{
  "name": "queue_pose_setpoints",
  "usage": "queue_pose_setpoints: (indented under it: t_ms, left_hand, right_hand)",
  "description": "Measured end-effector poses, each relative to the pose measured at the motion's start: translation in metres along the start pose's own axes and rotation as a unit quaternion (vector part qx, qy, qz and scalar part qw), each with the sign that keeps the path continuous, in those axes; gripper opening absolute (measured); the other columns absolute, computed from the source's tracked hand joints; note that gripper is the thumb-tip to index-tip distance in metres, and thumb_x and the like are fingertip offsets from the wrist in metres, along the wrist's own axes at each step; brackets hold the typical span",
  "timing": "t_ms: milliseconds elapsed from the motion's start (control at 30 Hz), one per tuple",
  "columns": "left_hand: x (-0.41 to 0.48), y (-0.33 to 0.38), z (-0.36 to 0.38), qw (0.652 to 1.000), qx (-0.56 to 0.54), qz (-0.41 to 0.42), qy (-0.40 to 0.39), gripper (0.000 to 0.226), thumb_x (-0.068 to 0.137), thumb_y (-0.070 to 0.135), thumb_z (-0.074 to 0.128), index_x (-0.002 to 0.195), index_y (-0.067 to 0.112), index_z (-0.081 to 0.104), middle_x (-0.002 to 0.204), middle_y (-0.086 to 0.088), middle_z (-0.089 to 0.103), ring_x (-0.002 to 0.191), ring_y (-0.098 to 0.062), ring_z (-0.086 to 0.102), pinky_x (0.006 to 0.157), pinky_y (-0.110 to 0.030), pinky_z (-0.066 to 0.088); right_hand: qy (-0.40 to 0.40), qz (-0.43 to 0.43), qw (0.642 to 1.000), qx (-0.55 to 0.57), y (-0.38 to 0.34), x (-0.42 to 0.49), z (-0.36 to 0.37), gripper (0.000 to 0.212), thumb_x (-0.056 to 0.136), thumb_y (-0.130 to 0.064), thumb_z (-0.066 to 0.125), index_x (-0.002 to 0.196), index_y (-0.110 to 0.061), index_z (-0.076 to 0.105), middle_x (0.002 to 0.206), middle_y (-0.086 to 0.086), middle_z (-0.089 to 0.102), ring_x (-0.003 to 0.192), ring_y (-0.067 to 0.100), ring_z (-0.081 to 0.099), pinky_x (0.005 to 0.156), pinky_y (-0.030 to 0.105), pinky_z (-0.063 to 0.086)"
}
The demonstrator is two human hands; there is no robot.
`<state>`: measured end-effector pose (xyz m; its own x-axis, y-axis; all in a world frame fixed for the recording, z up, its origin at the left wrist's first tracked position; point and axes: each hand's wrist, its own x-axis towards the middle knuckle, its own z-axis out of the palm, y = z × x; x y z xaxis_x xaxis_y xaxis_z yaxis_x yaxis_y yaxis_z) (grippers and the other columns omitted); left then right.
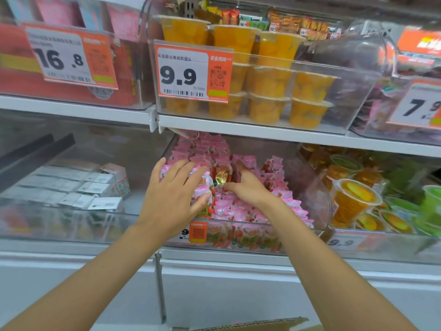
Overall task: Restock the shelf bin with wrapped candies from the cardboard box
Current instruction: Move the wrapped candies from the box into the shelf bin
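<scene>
A clear plastic shelf bin [319, 194] on the lower shelf holds a heap of pink and red wrapped candies [241, 206]. My left hand [174, 194] lies over the left side of the heap with its fingers spread, and its thumb presses against a white and red candy pack [205, 189]. To its right, my right hand [245, 185] reaches into the bin, fingers loosely spread over the candies, beside a small gold-wrapped candy [220, 177]. Only the top edge of the cardboard box [257, 324] shows, at the bottom of the view.
The shelf above carries a bin of orange fruit cups [267, 82] behind a 9.9 price tag [191, 72]. Left of the candy bin stands a bin of white boxes [95, 187]. Right of it are fruit jelly cups [355, 199]. The white shelf edge [214, 256] runs below.
</scene>
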<state>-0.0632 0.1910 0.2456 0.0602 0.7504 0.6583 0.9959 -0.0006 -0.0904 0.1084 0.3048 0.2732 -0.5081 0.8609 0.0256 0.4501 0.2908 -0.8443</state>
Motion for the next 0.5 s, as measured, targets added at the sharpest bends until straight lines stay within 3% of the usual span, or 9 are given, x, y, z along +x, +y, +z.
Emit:
queue_pose_setpoints:
  t_ms: [67,133,200,300,433,500]
  left_hand:
    - [0.001,0.0,0.0,1.0,-0.003,0.0,-0.003,0.051,0.096,0.05,0.036,0.132,0.021,0.056,0.127,-0.003,0.059,0.124,-0.025,0.052,0.113,-0.056,0.026]
    - [0.001,0.001,-0.001,1.0,-0.004,-0.004,-0.005,0.051,0.096,0.05,0.036,0.132,0.02,0.056,0.127,-0.004,0.06,0.124,-0.025,0.052,0.112,-0.056,0.027]
    - [0.0,0.002,-0.002,1.0,-0.006,-0.007,-0.006,0.051,0.095,0.049,0.036,0.131,0.02,0.057,0.127,-0.005,0.06,0.124,-0.026,0.052,0.112,-0.055,0.027]
    - [0.001,0.002,-0.003,1.0,-0.007,-0.008,-0.008,0.051,0.095,0.048,0.036,0.13,0.019,0.059,0.127,-0.005,0.06,0.124,-0.025,0.052,0.112,-0.055,0.027]
    - [0.001,0.002,-0.004,1.0,-0.007,-0.007,-0.012,0.051,0.095,0.05,0.036,0.13,0.019,0.057,0.127,-0.004,0.06,0.124,-0.025,0.051,0.111,-0.054,0.026]
    - [0.001,0.001,-0.005,1.0,-0.01,-0.012,-0.026,0.054,0.094,0.053,0.036,0.131,0.019,0.056,0.13,-0.005,0.059,0.127,-0.025,0.049,0.112,-0.052,0.024]
  right_hand:
    - [-0.016,-0.006,1.0,-0.018,0.0,-0.003,0.004,0.056,0.099,-0.018,0.056,0.149,-0.02,0.03,0.121,-0.008,0.048,0.12,0.013,0.05,0.079,0.015,0.04]
    - [-0.011,0.0,0.999,-0.039,-0.003,-0.001,0.013,0.054,0.103,-0.031,0.046,0.151,-0.019,0.026,0.141,-0.001,0.047,0.131,0.022,0.046,0.089,0.021,0.038]
    - [-0.027,0.029,0.999,-0.031,-0.006,0.007,0.023,0.061,0.104,-0.039,0.038,0.155,-0.018,0.013,0.157,0.006,0.032,0.139,0.025,0.037,0.102,0.031,0.033]
    - [-0.057,0.046,0.997,0.005,-0.013,0.015,0.026,0.069,0.104,-0.04,0.037,0.157,-0.024,-0.005,0.163,0.003,0.013,0.148,0.025,0.021,0.114,0.034,0.024]
    - [-0.028,0.022,0.999,-0.016,-0.001,0.008,0.017,0.061,0.105,-0.038,0.039,0.156,-0.029,0.008,0.161,-0.002,0.02,0.146,0.023,0.026,0.112,0.034,0.027]
    - [0.0,0.01,0.999,-0.039,0.006,0.004,0.015,0.057,0.103,-0.036,0.045,0.154,-0.029,0.022,0.157,0.001,0.031,0.135,0.024,0.042,0.098,0.03,0.039]
